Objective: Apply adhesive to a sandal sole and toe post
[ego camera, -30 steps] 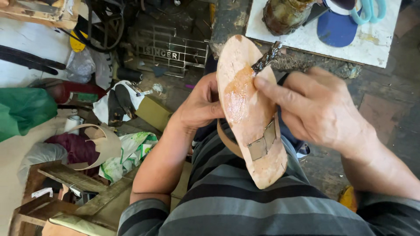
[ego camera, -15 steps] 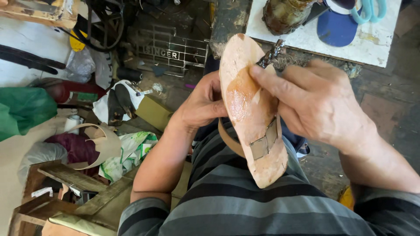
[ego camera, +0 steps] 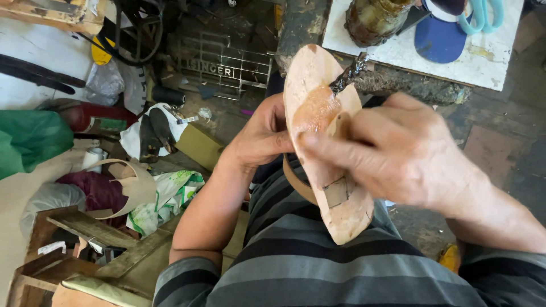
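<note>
The right hand (ego camera: 409, 153) pinches a glue-caked brush (ego camera: 348, 73) between thumb and fingers, closed tight on its handle, with the dark bristle tip pointing toward 11 o'clock onto the shoe sole (ego camera: 324, 142). That tan leather sole sits at the centre of the view, standing on its heel end against the person's striped shirt (ego camera: 318, 267), toe up toward 12 o'clock; held this way, its flat face is turned to the camera and open to the brush. A wet, amber patch of glue (ego camera: 315, 111) shines on its upper half. The left hand (ego camera: 259, 136) wraps the sole's edge from 9 o'clock, fingers curled behind it, apparently to steady it against the brushing. At 1 o'clock a grimy glue jar (ego camera: 375, 20) stands on a white tabletop (ego camera: 483, 62), within reach of the brush, beside a blue cap (ego camera: 441, 40). At 11 o'clock a black metal grille with white lettering (ego camera: 224, 65) lies on the floor. At 9 o'clock is a green bag (ego camera: 28, 139), and below it a curved strip of tan leather (ego camera: 128, 185).
</note>
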